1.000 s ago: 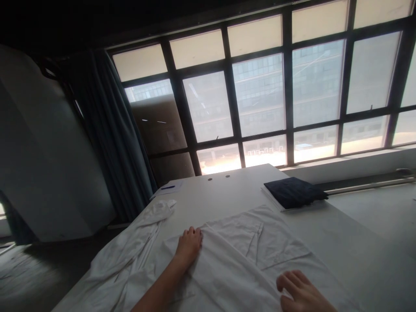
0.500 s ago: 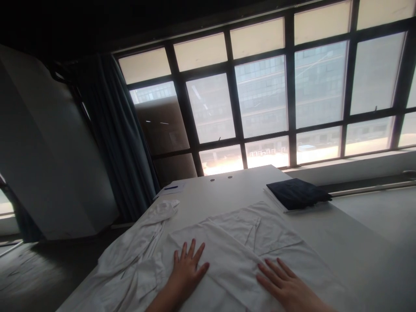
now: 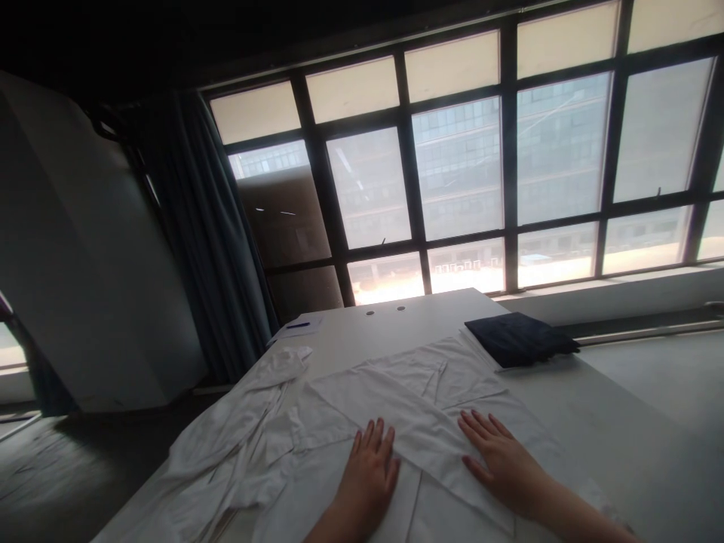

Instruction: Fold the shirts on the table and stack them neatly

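A white shirt-like garment (image 3: 396,392) lies spread over a white table (image 3: 611,422). My left hand (image 3: 369,477) rests flat on the cloth near the bottom middle, fingers stretched and pointing away from me. Just to its right, my right hand (image 3: 501,458) also lies flat on the fabric, fingers apart. A folded flap of cloth runs between and under both hands. One sleeve (image 3: 237,422) trails toward the table's left edge.
A folded dark blue cloth (image 3: 519,338) sits on a white sheet at the far right of the table. A paper with a blue pen (image 3: 298,326) lies at the far left corner. Big windows (image 3: 464,166), a dark curtain (image 3: 209,249) and a floor drop at left.
Both hands have slid to the right over the cloth and stay flat. The folded flap now reaches farther toward the dark cloth, and the fabric looks smoother.
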The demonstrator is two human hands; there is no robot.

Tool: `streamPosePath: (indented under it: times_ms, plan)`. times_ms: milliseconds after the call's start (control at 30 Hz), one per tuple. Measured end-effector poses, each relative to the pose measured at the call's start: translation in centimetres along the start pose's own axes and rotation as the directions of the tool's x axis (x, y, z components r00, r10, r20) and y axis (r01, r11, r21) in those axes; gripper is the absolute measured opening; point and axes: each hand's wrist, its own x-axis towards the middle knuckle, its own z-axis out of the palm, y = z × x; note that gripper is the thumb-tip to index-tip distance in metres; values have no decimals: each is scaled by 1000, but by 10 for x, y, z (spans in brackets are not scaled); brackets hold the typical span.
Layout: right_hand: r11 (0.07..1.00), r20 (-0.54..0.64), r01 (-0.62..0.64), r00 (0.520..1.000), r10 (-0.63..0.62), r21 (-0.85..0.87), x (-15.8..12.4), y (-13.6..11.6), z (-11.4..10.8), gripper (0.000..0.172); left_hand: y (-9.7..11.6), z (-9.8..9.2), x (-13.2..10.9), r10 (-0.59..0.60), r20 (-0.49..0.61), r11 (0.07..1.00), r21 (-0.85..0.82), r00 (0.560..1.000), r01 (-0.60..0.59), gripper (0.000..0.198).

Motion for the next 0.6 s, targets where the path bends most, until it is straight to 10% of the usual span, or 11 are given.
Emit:
streamPosePath:
  times_ms: [133, 467, 600]
  plan:
    - [999, -2, -10, 1000, 10, -44, -3, 3, 2, 71, 0, 5, -35, 136, 44, 988, -83, 990, -132, 65]
    - [994, -50, -46, 998, 41, -101, -4, -1, 5, 60, -110, -11, -125, 255, -57, 967, 40, 965, -253, 59]
    - [985, -92, 138, 985, -148, -103, -12, -36, 5, 64, -104, -14, -128, 422, -49, 905, 76, 905, -418, 57]
